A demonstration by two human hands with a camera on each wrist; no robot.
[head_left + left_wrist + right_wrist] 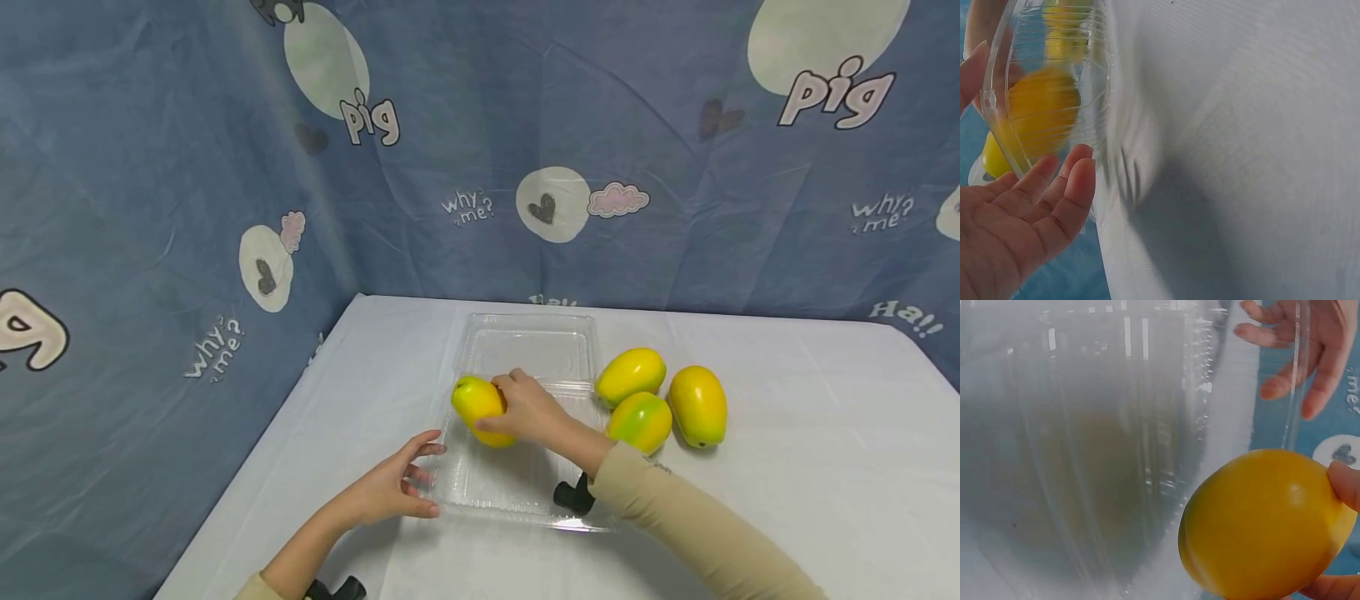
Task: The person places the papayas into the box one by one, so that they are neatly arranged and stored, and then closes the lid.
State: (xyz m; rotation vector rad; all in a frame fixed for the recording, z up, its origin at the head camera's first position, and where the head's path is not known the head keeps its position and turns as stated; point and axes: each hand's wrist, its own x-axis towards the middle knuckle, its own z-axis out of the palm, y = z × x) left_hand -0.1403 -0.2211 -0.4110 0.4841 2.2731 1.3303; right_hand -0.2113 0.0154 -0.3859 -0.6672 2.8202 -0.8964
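Observation:
My right hand (528, 408) grips a yellow mango (477, 407) over the left part of a clear plastic clamshell container (487, 487). In the right wrist view the mango (1266, 525) hangs above the container's ribbed floor, between thumb and fingers. At the container's left side is my left hand (386, 487), its fingers spread and gently bent, holding nothing. The left wrist view shows this hand (1029, 219) beside the container's clear wall (1094, 94); whether the fingertips touch it I cannot tell. The container's lid (528, 346) lies folded back, away from me.
Right of the container lie a yellow mango (632, 375), a yellow-green mango (641, 421) partly behind the right forearm, and another yellow mango (699, 406). All rest on a white-covered table (810, 467). A blue printed curtain (637, 108) hangs behind and at the left.

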